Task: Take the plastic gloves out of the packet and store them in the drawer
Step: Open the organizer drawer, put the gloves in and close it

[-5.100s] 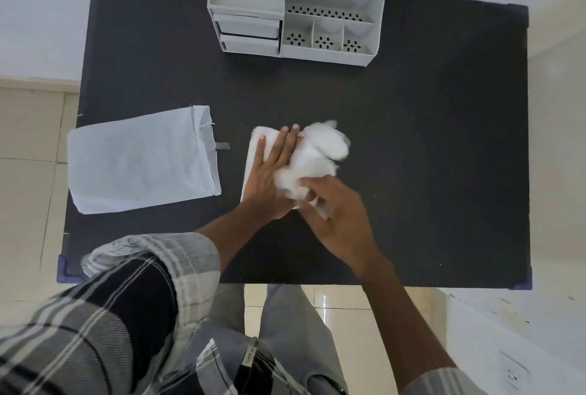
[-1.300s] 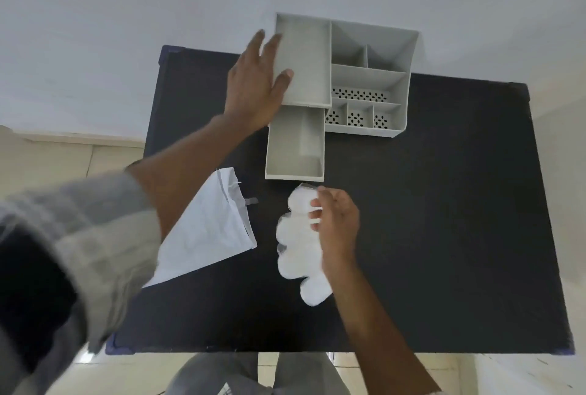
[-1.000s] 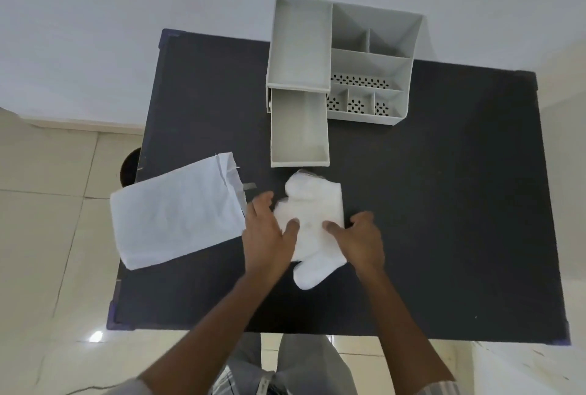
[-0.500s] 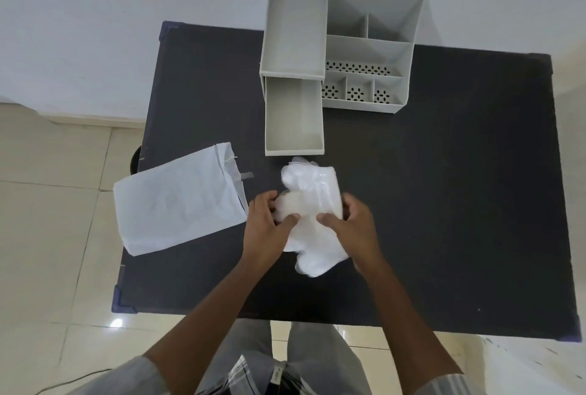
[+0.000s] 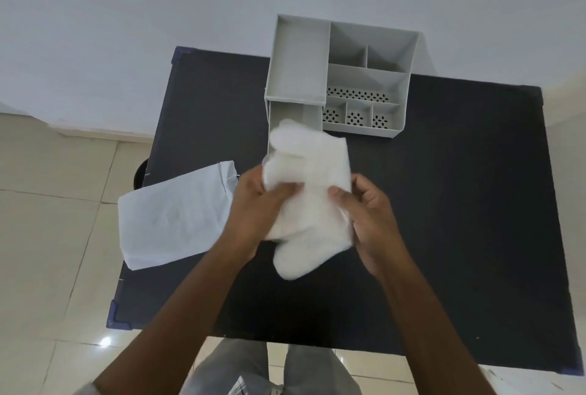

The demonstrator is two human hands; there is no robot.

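There were two hands, a left hand and a right hand, and between them one bunch of plastic gloves. One white packet lay left of the hands. Beyond them stood one grey organiser with one open drawer, all on one dark worktop.

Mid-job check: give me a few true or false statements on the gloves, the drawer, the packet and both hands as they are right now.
1. Both hands hold the bundle of plastic gloves. True: left hand and right hand grip its sides.
2. The drawer is shut. False: it is pulled out of the organizer.
3. The packet lies left of the hands. True.
4. The gloves lie flat in the drawer. False: they are held in the hands, in front of it.
5. The packet stands upright. False: it lies flat on the table.
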